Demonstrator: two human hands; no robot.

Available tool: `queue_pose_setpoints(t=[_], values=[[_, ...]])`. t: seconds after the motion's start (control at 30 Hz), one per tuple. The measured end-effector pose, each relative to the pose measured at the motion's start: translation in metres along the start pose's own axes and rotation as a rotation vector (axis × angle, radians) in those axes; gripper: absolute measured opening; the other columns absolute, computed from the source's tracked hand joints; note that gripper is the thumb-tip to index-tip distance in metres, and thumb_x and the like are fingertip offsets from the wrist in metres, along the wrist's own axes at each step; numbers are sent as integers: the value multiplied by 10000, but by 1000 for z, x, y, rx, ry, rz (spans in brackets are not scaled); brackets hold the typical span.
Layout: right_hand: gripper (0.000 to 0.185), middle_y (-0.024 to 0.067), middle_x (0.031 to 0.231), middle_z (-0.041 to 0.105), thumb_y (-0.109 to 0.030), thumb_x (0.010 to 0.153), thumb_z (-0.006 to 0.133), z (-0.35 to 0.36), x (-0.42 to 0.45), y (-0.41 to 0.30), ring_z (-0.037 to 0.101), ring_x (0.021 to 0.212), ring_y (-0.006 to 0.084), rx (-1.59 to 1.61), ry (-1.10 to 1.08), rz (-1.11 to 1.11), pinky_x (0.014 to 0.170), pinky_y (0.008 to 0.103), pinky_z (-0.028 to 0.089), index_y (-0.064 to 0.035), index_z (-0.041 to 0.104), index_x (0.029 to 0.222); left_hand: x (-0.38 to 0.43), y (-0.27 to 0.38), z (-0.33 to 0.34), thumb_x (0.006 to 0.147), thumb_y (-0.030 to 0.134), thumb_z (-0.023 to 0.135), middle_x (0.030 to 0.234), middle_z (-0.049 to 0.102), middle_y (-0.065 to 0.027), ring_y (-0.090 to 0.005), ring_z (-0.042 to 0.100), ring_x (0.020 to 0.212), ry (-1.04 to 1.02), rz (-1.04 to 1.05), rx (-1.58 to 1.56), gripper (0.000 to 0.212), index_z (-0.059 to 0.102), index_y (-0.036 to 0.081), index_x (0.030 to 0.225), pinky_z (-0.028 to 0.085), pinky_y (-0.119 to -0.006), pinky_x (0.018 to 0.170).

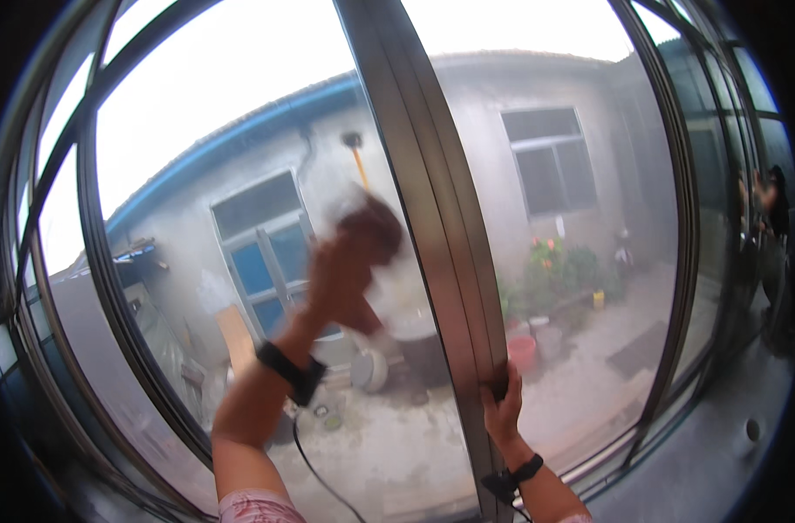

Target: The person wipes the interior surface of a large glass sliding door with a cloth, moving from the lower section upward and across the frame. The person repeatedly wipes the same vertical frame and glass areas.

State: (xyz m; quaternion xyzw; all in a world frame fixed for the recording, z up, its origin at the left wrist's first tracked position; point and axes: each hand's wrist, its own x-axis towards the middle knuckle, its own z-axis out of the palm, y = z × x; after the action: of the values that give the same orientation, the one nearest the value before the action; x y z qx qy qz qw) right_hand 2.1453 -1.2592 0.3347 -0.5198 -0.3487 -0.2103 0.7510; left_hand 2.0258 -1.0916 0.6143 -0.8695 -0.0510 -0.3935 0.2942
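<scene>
My left hand (pixel 342 281), blurred by motion, is raised against the left window pane (pixel 194 163). It holds a dark reddish-brown cloth or pad (pixel 371 229) near the metal frame. A black strap with a small box and a cable (pixel 309 451) sits on that wrist. Lower right, my right hand (pixel 503 405) grasps the edge of the broad metal window frame post (pixel 436 229), its fingers around the right side. That wrist also wears a black strap with a box. The right pane (pixel 606 163) looks hazy.
A grey sill (pixel 711 431) with a round white cup-like object (pixel 750 435) runs along the lower right. More framed panes curve away at both sides. At the far right a person (pixel 773 199) shows dimly. Outside are a building, plants (pixel 561 261) and buckets (pixel 521 351).
</scene>
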Motion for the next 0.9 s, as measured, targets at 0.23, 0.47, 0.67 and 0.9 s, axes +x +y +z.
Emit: queue_pose_setpoints(t=[0.23,0.47,0.67,0.9], values=[[536,125,1036,466,-46,758,580,4,26,-5,483,952,230,-152,83,-25,845,320,379,-4,334,1233,24,-52,-27,722,344,567,1107,469,-148,-327,434,1048,639,19,57,453,498,32,1044,319,-401,907],[453,117,1099,501,-5,775,521,-2,36,-6,488,981,182,115,-45,65,847,286,383,-13,387,1208,-138,138,96,532,359,608,1273,371,-10,-202,339,1160,9,435,50,754,400,174,1233,245,-395,988],[395,75,1190,459,-164,851,453,-16,39,-9,427,1086,187,-24,-35,39,888,297,318,-17,386,1211,-238,59,95,634,449,563,1209,412,-76,-279,330,1185,185,137,-6,574,495,162,1127,196,-474,998],[542,193,1286,273,-279,877,390,25,15,3,281,1185,297,-249,62,-74,970,367,218,44,220,1278,-379,-100,36,781,216,491,915,477,-136,-308,482,872,433,-720,183,277,465,-5,946,363,-431,811]])
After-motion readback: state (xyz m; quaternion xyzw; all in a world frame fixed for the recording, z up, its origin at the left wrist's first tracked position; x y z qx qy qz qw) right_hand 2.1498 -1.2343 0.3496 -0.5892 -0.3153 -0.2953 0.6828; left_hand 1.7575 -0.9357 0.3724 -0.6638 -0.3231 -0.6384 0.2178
